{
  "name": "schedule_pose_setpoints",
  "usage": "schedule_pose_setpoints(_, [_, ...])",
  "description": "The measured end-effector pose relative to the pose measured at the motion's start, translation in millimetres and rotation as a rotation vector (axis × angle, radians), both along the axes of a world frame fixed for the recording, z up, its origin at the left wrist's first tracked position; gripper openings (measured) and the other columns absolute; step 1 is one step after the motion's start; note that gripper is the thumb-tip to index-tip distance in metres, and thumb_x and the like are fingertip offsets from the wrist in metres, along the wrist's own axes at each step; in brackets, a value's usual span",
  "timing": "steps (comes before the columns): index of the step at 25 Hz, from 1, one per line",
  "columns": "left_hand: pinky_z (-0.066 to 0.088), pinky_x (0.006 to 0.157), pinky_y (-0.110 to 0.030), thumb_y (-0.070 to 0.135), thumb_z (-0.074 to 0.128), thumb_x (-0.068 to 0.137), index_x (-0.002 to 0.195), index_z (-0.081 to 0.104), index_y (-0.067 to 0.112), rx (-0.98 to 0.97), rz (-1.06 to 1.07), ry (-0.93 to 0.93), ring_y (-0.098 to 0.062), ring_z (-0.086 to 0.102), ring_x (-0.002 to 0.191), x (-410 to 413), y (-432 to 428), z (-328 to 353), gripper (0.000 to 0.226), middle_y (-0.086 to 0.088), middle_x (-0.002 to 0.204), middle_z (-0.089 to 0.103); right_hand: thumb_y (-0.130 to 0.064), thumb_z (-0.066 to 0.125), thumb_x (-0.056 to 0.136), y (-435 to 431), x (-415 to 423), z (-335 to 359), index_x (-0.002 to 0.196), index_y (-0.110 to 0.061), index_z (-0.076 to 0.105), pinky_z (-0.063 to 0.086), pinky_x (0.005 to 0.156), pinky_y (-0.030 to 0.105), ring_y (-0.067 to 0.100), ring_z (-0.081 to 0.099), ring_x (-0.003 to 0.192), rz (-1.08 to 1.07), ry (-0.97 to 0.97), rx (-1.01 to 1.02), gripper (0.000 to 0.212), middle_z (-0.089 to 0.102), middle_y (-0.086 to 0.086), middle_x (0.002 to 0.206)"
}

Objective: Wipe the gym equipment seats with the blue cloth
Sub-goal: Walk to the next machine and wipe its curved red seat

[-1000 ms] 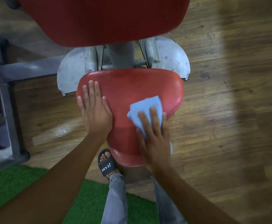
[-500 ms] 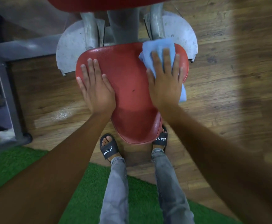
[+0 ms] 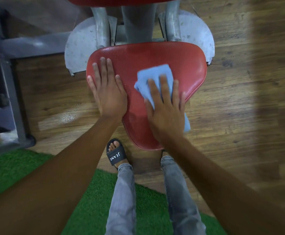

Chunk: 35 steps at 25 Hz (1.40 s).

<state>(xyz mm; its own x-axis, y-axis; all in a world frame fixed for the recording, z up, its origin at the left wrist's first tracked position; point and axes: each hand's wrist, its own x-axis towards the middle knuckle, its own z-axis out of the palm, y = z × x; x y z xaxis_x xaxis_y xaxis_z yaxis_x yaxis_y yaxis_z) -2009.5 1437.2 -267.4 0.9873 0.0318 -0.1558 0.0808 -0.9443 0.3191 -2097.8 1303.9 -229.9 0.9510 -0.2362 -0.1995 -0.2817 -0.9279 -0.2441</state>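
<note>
A red padded triangular seat (image 3: 155,56) sits in the middle of the head view, its narrow tip pointing toward me. My left hand (image 3: 108,92) lies flat on the seat's left side, fingers apart, holding nothing. My right hand (image 3: 166,107) presses a folded blue cloth (image 3: 152,77) onto the right half of the seat. Part of the cloth pokes out past my fingers and a corner hangs off the seat's right edge. The cloth looks slightly blurred.
A red backrest (image 3: 121,0) edges the top of the view above grey metal posts (image 3: 101,26) and a round grey base plate (image 3: 80,46). A grey machine frame (image 3: 11,102) stands at left. Below are wooden floor (image 3: 240,99), green turf (image 3: 11,168), and my legs and sandal (image 3: 115,155).
My right hand has slid the blue cloth from the seat's far right corner back toward me and toward the middle. My left hand has stayed flat on the left side.
</note>
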Motion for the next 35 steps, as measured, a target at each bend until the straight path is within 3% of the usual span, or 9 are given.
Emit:
schedule_pose_setpoints(6, [-0.002,0.122,-0.046,0.027,0.023,0.104,0.154,0.015,0.015,0.014,0.001,0.047,-0.022,0.000,0.151,3.7,-3.9,6.4,0.052,0.000,0.163,0.009,-0.048,0.032,0.101,-0.5,99.5,-13.1,0.153,-0.033,0.020,0.006,0.118,0.053,0.033,0.007,0.148,0.061,0.081,-0.009,0.055,0.011,-0.003,0.163])
schedule_pose_setpoints(10, [0.013,0.121,-0.047,0.013,0.034,0.090,0.145,0.038,0.010,-0.104,0.152,-0.042,-0.026,0.021,0.147,17.3,-27.0,41.7,0.055,-0.008,0.156,0.031,-0.037,0.031,0.103,-28.4,118.5,9.8,0.149,-0.025,0.033,0.008,0.118,0.049,0.023,0.016,0.147,-0.094,0.017,0.380,0.047,0.024,0.000,0.159])
schedule_pose_setpoints(12, [0.021,0.118,-0.046,0.012,0.032,0.084,0.138,0.045,0.006,-0.157,0.046,-0.095,-0.029,0.031,0.142,33.8,-61.0,55.9,0.056,-0.011,0.150,0.040,-0.026,0.033,0.101,-60.2,118.3,11.4,0.143,-0.020,0.043,0.015,0.117,0.048,0.020,0.026,0.144,-0.161,-0.079,0.350,0.044,0.036,0.001,0.154])
schedule_pose_setpoints(14, [0.018,0.119,-0.044,0.018,0.022,0.087,0.142,0.042,0.006,-0.126,-0.093,-0.043,-0.029,0.028,0.144,46.0,-102.0,58.5,0.060,-0.012,0.153,0.036,-0.023,0.032,0.102,-88.1,111.2,5.9,0.146,-0.018,0.039,0.009,0.119,0.046,0.019,0.019,0.147,-0.150,0.009,0.262,0.044,0.030,0.002,0.157])
schedule_pose_setpoints(17, [0.007,0.122,-0.047,0.029,0.023,0.100,0.151,0.025,0.010,-0.036,-0.068,0.077,-0.025,0.012,0.150,45.9,-130.1,33.7,0.054,-0.008,0.161,0.020,-0.032,0.028,0.106,-98.5,94.1,-7.0,0.153,-0.022,0.022,-0.003,0.120,0.042,0.016,0.001,0.150,-0.077,0.133,0.199,0.049,0.012,-0.003,0.162])
schedule_pose_setpoints(20, [0.014,0.121,-0.045,0.036,0.019,0.099,0.150,0.029,0.009,0.040,-0.140,0.014,-0.023,0.022,0.148,38.4,-113.5,15.7,0.059,-0.008,0.158,0.029,-0.043,0.024,0.104,-93.4,86.9,-16.4,0.155,-0.024,0.009,-0.008,0.118,0.041,0.016,-0.006,0.149,-0.044,0.123,0.094,0.056,0.001,-0.003,0.163])
schedule_pose_setpoints(23, [0.009,0.122,-0.042,0.037,0.017,0.100,0.153,0.024,0.012,0.049,-0.272,0.034,-0.020,0.016,0.149,52.0,-85.2,13.8,0.058,-0.005,0.160,0.023,-0.048,0.020,0.103,-95.4,87.1,-20.4,0.155,-0.028,0.002,-0.009,0.118,0.044,0.017,-0.010,0.149,-0.020,0.142,0.066,0.059,-0.005,-0.004,0.163])
schedule_pose_setpoints(29, [0.000,0.123,-0.041,0.034,0.021,0.105,0.155,0.016,0.017,0.064,-0.237,0.081,-0.018,0.005,0.151,71.4,4.8,14.8,0.052,0.000,0.163,0.014,-0.076,0.017,0.089,-89.2,88.0,-16.9,0.154,-0.032,-0.004,-0.017,0.112,0.053,0.016,-0.017,0.148,-0.042,0.213,0.043,0.081,-0.012,-0.006,0.162])
schedule_pose_setpoints(35, [0.000,0.122,-0.046,0.036,0.018,0.104,0.154,0.014,0.013,0.035,-0.177,0.075,-0.021,0.002,0.151,30.2,20.5,18.7,0.056,-0.003,0.163,0.010,-0.079,0.019,0.087,-80.4,93.4,-16.6,0.154,-0.033,-0.001,-0.009,0.116,0.058,0.016,-0.015,0.148,-0.041,0.201,0.031,0.083,-0.009,-0.007,0.163])
